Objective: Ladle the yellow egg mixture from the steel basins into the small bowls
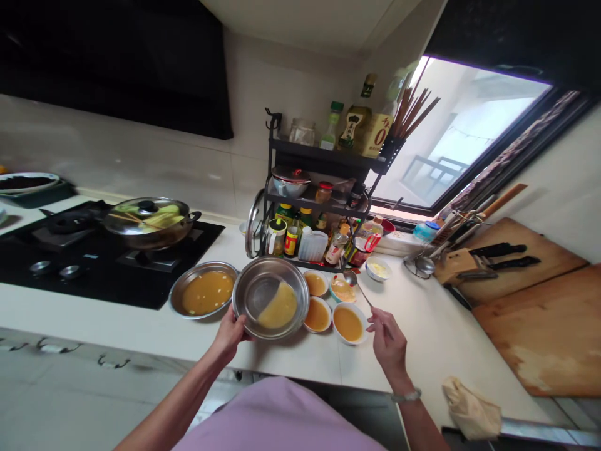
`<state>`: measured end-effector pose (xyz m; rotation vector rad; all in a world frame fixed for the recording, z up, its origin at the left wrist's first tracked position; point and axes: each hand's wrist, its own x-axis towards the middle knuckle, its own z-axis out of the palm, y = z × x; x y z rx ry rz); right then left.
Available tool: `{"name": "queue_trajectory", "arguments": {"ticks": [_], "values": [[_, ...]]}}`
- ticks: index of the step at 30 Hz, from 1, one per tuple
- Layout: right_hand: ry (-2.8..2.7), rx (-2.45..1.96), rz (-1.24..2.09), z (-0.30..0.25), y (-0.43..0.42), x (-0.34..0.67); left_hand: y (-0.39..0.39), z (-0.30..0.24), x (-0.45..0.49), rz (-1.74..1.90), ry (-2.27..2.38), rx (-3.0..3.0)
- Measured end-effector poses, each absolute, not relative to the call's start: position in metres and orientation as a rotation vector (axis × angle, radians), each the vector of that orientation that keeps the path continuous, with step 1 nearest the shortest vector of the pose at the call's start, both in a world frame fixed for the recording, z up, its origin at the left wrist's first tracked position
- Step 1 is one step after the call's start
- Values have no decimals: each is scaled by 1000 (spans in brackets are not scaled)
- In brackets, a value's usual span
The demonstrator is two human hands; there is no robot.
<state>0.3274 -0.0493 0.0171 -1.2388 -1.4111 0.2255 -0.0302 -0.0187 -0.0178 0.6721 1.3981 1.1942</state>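
Liquid [282, 305] is pooling because the basin [252, 299] is leaning; your left hand [230, 334] is pinching its rim. Your right hand [390, 341] is pinching a spoon [352, 280].

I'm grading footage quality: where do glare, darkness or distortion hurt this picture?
Head view throughout: glare washes parts of the window nearly white; the range hood is nearly black; wide-angle stretch seems to skew the cutting boards at right; the steel bowl in the left hand is readable, with a soft shadow on the counter below.

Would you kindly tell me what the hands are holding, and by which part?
Left hand: a tilted metal bowl, by its near-left edge. Right hand: a metal spoon, by its handle.
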Motion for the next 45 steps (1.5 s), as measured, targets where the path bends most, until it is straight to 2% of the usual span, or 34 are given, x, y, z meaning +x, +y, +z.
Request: {"name": "queue_trajectory", "arguments": {"ticks": [7,11,16,38,45], "values": [[-1297,-1116,629,8,-53,265,-19,-18,-29,1190,1382,725],[-1323,-1122,760,-11,-55,242,-20,-16,-28,1186,1383,719],[-1106,-1185,872,-16,-54,236,-20,-15,-30,1185,1382,708],[-648,-1154,974,11,-46,249,-19,-18,-29,1160,1403,698],[-558,-1171,828,22,-34,294,-17,-21,-29,1190,1394,670]]}}
